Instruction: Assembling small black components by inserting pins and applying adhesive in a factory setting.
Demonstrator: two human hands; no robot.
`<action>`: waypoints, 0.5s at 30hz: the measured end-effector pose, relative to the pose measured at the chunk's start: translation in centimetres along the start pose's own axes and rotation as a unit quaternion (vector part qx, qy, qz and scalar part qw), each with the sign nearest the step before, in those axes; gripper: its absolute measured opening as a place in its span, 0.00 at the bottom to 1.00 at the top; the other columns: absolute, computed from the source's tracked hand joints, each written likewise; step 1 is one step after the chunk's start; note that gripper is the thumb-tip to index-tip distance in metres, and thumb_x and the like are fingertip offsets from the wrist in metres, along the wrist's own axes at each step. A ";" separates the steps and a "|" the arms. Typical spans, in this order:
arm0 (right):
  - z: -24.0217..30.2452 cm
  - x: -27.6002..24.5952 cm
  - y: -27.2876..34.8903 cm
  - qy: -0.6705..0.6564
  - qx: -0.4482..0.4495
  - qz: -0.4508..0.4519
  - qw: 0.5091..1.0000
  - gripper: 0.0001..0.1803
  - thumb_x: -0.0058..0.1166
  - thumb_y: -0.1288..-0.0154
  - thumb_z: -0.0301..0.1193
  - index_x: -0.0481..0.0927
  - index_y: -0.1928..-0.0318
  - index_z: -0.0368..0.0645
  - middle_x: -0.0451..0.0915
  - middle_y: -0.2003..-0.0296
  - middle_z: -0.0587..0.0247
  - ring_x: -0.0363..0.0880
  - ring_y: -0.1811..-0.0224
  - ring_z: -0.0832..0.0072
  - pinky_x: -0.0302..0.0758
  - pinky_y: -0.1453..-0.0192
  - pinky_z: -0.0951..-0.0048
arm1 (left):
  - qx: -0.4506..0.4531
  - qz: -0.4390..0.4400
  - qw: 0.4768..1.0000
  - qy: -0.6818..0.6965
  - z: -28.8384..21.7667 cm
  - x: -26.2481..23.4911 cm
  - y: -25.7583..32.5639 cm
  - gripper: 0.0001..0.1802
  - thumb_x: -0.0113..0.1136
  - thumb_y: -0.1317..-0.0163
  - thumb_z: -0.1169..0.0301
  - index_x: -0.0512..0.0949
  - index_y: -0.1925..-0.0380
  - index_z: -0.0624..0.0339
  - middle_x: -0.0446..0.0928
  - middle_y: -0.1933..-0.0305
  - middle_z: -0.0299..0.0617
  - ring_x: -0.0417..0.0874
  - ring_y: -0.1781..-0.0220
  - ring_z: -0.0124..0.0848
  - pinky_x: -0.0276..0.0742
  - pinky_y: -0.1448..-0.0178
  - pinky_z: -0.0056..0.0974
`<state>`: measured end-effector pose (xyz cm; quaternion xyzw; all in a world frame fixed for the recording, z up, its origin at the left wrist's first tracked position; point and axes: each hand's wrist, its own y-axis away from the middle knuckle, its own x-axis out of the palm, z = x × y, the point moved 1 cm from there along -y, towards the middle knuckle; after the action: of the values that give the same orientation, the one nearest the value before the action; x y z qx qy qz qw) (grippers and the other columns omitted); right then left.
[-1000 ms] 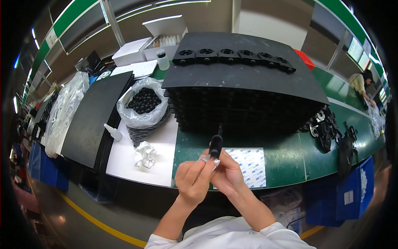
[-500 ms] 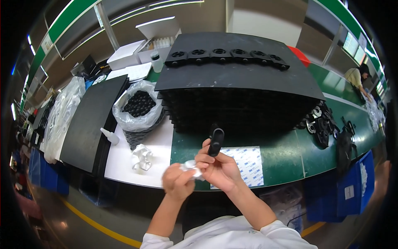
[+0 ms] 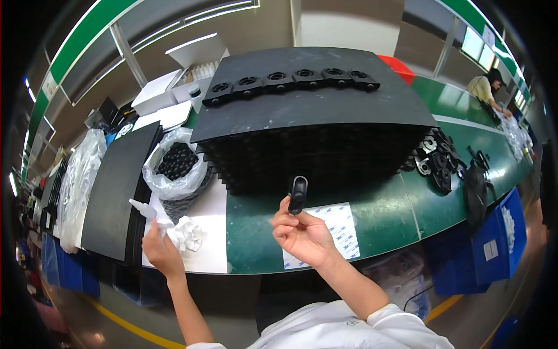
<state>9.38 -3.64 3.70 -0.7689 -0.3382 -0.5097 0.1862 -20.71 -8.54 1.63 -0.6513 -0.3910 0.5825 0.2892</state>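
Note:
My right hand point(image 3: 308, 238) pinches a small black oval plastic part point(image 3: 298, 195) upright between thumb and fingers, above the green bench. Its other fingers are curled. On the left, my left hand point(image 3: 164, 251) is closed on a piece of white tissue point(image 3: 164, 221), partly hidden by the fingers. Its fingertips are beside the base of a small white dropper bottle point(image 3: 143, 208); whether they touch it I cannot tell. Right next to this hand, a crumpled white tissue point(image 3: 189, 234) lies on the white sheet point(image 3: 212, 247).
A tall stack of black trays point(image 3: 314, 113) bears a row of black parts point(image 3: 276, 81). A clear bag of black pieces point(image 3: 177, 161) stands left of it. A printed sheet point(image 3: 343, 232) lies under my right hand. Loose parts point(image 3: 436, 157) lie right; a person point(image 3: 485, 90) works beyond.
My left hand has moved left, away from my right hand, to the dropper bottle, carrying the tissue. My right hand still holds the black part up. The whole view has shifted slightly.

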 end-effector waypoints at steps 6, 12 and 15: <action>4.4 5.4 4.1 0.461 -0.291 0.045 0.837 0.07 0.46 0.34 0.29 0.73 0.57 0.43 0.75 0.65 0.68 0.70 0.72 0.83 0.69 0.66 0.79 | -0.123 0.214 0.967 0.067 2.2 0.9 4.1 0.19 0.44 0.36 0.70 0.68 0.48 0.70 0.68 0.46 0.55 0.66 0.44 0.49 0.60 0.39 0.45; 10.7 20.2 7.7 0.723 -0.617 0.028 0.310 0.19 0.49 0.39 0.23 0.63 0.48 0.34 0.76 0.67 0.65 0.72 0.67 0.85 0.68 0.64 0.83 | -0.134 0.041 0.973 0.186 3.7 0.4 3.9 0.24 0.36 0.34 0.67 0.62 0.42 0.69 0.64 0.40 0.54 0.64 0.38 0.46 0.56 0.35 0.44; 16.3 25.7 7.1 0.788 -0.583 -0.100 0.170 0.19 0.49 0.40 0.26 0.67 0.49 0.33 0.79 0.61 0.53 0.76 0.58 0.76 0.71 0.55 0.76 | -0.107 -0.041 0.982 0.148 4.0 -0.1 1.0 0.22 0.39 0.34 0.67 0.64 0.43 0.68 0.66 0.42 0.52 0.67 0.43 0.45 0.62 0.40 0.43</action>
<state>31.65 10.15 20.77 0.1963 0.3101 -0.9082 -0.2010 -24.49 -9.52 0.22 -0.7411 -0.4300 0.4222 0.2961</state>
